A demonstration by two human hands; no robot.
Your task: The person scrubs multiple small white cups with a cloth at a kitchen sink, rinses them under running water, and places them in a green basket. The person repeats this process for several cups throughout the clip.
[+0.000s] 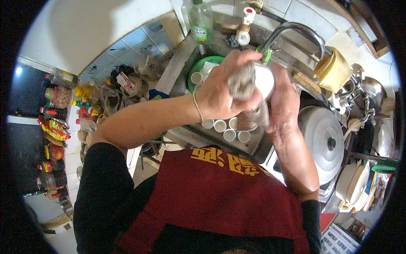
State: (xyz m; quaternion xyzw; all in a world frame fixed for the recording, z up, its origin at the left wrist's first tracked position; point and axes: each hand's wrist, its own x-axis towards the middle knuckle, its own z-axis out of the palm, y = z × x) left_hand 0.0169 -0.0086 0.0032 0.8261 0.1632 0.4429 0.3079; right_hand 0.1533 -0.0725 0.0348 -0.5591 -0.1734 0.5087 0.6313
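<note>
Over a metal sink (194, 139), my left hand (220, 93) grips a greyish-brown cloth (242, 82), its fingers curled round it, against a white object (264, 82), probably a cup or bowl. My right hand (283, 97) is wrapped round that white object from the right, with part of the cloth hanging between both hands. Below them several small white cups (220, 125) stand in the sink. A green basin (198, 63) behind my left hand holds more white cups.
A curved faucet (287, 25) rises behind, beside a yellow cloth (332, 67) and green bottle (198, 23). A large lidded pot (317, 139) sits right of my right forearm, stacked bowls (351, 182) beyond it. Bottles and bags (59, 139) crowd the left counter.
</note>
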